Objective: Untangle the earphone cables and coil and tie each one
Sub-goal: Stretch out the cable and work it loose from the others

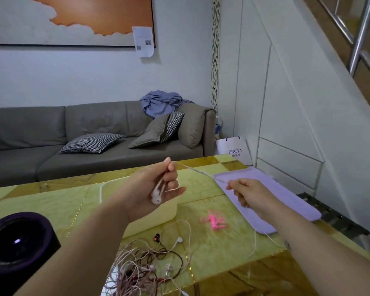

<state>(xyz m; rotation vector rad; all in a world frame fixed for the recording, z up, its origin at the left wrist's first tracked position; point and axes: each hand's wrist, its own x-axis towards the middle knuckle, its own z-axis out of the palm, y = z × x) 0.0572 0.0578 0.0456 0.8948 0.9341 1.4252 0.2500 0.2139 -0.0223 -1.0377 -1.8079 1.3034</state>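
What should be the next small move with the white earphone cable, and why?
Probably the right hand should start winding the white cable around the fingers of the left hand: the earbuds already lie in that palm, and the cable runs stretched between both hands.

The white paper bag (233,149) on the floor beside the sofa's end carries the brand "PROYA" in dark blue letters, with a line of smaller characters beneath, too small to read.
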